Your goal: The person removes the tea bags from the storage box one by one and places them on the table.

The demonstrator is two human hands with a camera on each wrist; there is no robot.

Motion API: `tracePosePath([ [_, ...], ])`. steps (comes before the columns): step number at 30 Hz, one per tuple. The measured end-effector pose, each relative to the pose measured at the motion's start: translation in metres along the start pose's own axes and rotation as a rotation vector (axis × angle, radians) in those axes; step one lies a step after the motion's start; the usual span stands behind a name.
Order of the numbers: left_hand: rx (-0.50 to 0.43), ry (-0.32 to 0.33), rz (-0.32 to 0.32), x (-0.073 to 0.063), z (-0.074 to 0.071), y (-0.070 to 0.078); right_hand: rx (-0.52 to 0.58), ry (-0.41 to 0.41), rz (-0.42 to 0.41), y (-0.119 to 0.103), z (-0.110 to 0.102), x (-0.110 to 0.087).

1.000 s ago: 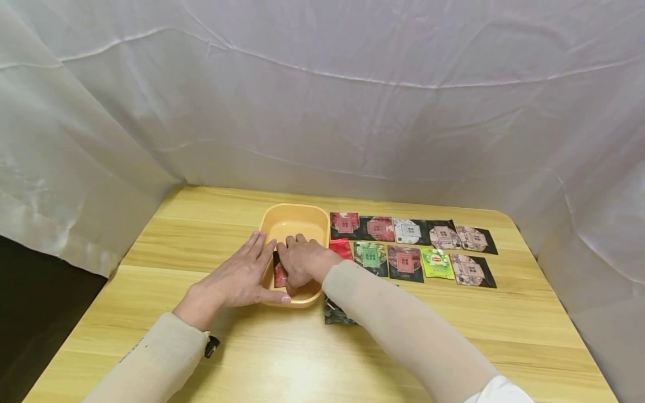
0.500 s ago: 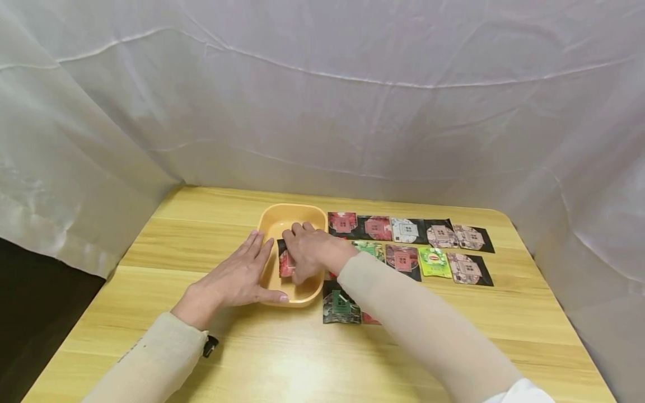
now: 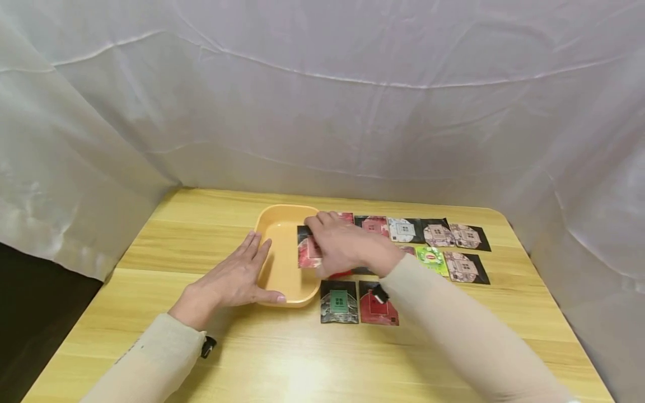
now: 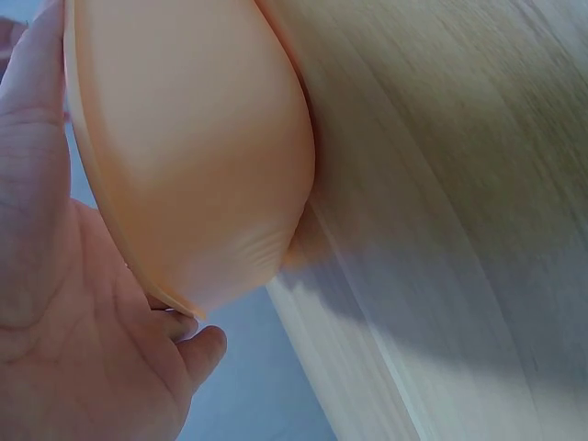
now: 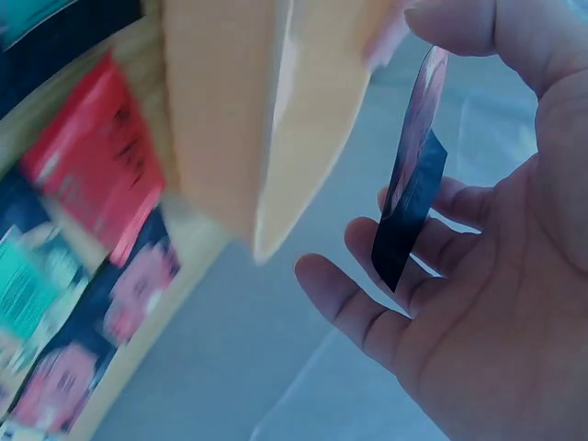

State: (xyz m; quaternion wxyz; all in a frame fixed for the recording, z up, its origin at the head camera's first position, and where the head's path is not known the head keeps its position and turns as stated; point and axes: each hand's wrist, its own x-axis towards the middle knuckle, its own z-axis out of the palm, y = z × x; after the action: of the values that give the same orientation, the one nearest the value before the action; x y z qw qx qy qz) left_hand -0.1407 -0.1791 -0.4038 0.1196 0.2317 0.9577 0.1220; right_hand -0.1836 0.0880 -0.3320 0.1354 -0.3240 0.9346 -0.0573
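My left hand [image 3: 229, 280] rests on the left rim of a yellow-orange plastic tray [image 3: 281, 263], fingers spread and straight. The left wrist view shows this hand along the edge of the tray wall [image 4: 193, 138]. Above the tray's right side, my right hand [image 3: 345, 243] holds a black-and-red tea bag sachet [image 3: 307, 252]. In the right wrist view the sachet [image 5: 413, 184] is seen nearly edge-on between thumb and fingers, apart from the tray. A green-labelled sachet [image 3: 339, 302] and a red-labelled sachet [image 3: 373, 316] lie flat to the tray's near right.
Right of the tray, several sachets lie in two rows, among them a white one [image 3: 402, 229], a bright green-yellow one [image 3: 430, 258] and a pink-and-black one [image 3: 463, 267]. A red sachet [image 5: 101, 156] shows in the right wrist view. Pale cloth [image 3: 322, 112] hangs around the wooden table [image 3: 272, 358].
My right hand has lifted the black-and-red sachet from inside the tray and carried it right, to the tray's right rim. The left hand has stayed on the rim.
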Motion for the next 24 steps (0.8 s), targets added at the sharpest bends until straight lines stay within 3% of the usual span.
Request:
tracePosePath([
  [5,-0.01,0.004,0.004,0.0,0.001,0.0,0.032,0.035,0.048,0.035,0.008,-0.041],
  [16,-0.024,0.009,-0.001,-0.001,0.001,0.001,0.026,0.046,0.133,0.104,0.057,-0.137],
  [20,-0.023,0.012,0.002,-0.002,0.001,0.001,-0.005,0.031,0.177,0.117,0.07,-0.157],
  [24,-0.02,0.014,0.003,-0.002,0.001,0.001,-0.014,0.021,0.184,0.121,0.083,-0.165],
])
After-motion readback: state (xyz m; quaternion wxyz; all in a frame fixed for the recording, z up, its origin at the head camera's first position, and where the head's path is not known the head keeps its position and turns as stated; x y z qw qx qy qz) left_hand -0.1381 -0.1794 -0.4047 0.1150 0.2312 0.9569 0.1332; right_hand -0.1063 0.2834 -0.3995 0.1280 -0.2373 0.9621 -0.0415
